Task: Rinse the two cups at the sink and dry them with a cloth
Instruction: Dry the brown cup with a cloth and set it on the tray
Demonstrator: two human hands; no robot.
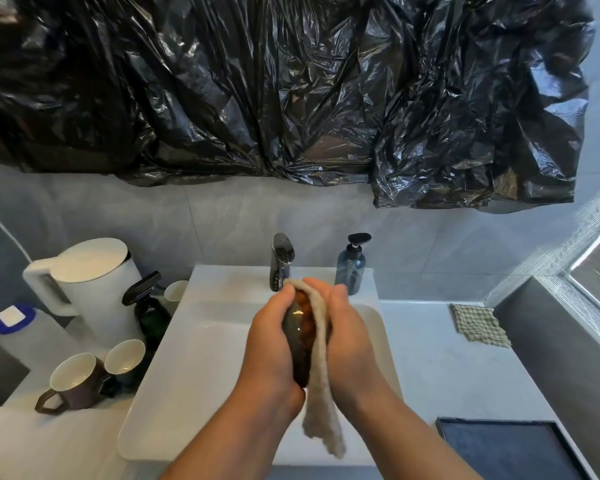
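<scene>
You've got the dark amber cup (300, 344) held over the sink (194, 375), approx mid-basin. Its long axis runs away from you toward the faucet (281, 261). Can't tell which end is the mouth, since both ends sit under fingers and cloth. Left hand (274, 344): grip clamped round the cup's left side, fingers curled over the far end. Right hand (350, 341): grip clamped on the beige cloth (321, 393), pressing it vs. the cup's right side; the cloth's tail hangs past your wrists toward the sink's near edge. Only a narrow strip of glass shows btwn the hands. Left tabletop is crowded: brown mug (77, 382) and dark mug (125, 358) just beside the sink's left edge, spray bottle (149, 306) and white kettle (84, 282) behind them, and a pale cup (175, 292) half hidden by the bottle. Right tabletop has more room: checked cloth (480, 325) toward the back-right corner, dark tray (510, 448) at the near edge, cut off by the frame. Soap bottle (352, 268) stands on the sink's back edge, just right of the faucet.
</scene>
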